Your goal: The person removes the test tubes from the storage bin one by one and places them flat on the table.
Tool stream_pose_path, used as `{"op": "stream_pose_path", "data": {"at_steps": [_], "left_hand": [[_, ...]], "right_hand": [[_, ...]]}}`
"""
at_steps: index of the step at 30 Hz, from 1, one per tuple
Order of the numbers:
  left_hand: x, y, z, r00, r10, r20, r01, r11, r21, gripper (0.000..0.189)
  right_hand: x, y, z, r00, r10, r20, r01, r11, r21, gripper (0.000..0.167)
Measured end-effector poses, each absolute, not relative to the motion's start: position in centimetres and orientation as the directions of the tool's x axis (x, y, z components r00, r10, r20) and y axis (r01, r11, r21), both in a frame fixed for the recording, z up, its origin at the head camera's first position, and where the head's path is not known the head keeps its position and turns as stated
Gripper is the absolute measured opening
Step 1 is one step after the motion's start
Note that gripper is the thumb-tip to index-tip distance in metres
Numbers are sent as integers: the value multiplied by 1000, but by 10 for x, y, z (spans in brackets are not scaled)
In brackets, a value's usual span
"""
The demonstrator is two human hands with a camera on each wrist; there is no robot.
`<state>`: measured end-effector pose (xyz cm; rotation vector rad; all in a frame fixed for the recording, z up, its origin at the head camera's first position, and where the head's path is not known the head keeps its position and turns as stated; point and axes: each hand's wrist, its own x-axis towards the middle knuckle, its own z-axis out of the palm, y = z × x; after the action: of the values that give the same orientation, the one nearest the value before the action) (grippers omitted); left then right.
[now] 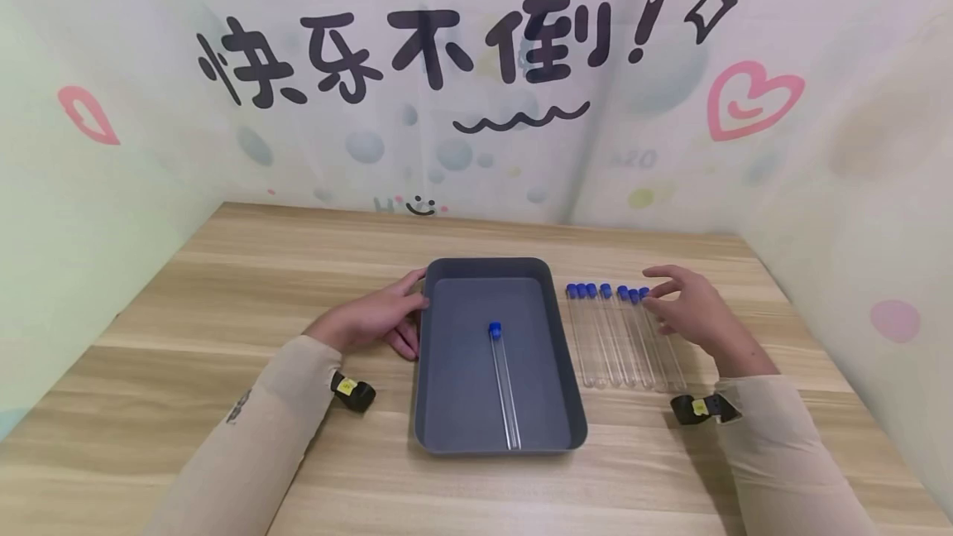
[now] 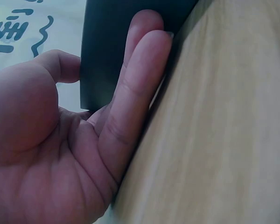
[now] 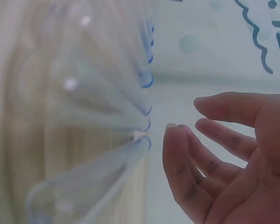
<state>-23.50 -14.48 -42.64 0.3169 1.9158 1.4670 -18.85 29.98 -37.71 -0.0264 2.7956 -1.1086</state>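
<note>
A grey rectangular tray (image 1: 462,387) sits mid-table. One clear test tube (image 1: 505,391) with a blue cap lies inside it, cap end away from me. At the tray's left wall, my left hand (image 1: 372,321) holds on with the thumb bent over the rim. Its fingers (image 2: 130,98) lie along the outer wall in the left wrist view. Right of the tray, several blue-capped test tubes (image 1: 606,291) lie side by side. My right hand (image 1: 688,308) hovers by the rightmost cap. In the right wrist view its thumb and fingertips (image 3: 175,140) are spread apart, with nothing between them.
The wooden table (image 1: 246,288) reaches back to a printed cloth (image 1: 447,164) with large black characters. Pale walls border it on both sides. Each sleeve carries a black wrist camera (image 1: 353,392) on a strap.
</note>
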Motion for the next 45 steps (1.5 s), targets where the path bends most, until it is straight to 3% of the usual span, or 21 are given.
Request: {"op": "stream_pose_path", "data": {"at_steps": [14,45], "left_hand": [[-235,-146,-428,-735,562,-380,-219,334,917,64],[-234,-145,-428,-737,566,-370,-206,333,920,62]], "right_hand": [[-180,274,-366,-990,-139,-39,-64,662,-747,53],[-168,213,-346,-975,-221,20,-142,554,-820,46]]}}
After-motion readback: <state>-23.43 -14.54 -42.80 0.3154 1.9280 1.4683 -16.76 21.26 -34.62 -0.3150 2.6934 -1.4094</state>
